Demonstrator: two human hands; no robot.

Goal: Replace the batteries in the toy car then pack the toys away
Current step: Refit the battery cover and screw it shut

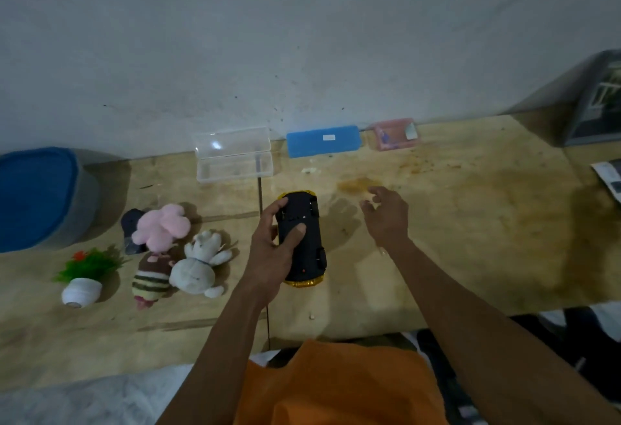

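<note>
Your left hand (274,243) grips the upturned toy car (302,240) at table centre, your right hand (386,213) hovers open-fingered at 3 o'clock, batteries seemingly unchanged, and the 3 plush toys (178,253) at 9 o'clock lie unpacked.

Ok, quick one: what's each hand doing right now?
Left hand: holds the upturned toy car, fingers curled round it.
Right hand: open, holding nothing, above the table.

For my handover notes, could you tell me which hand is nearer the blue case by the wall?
Right. The right hand hovers open below-right of the blue case; the left hand holds the toy car, lower down.
</note>
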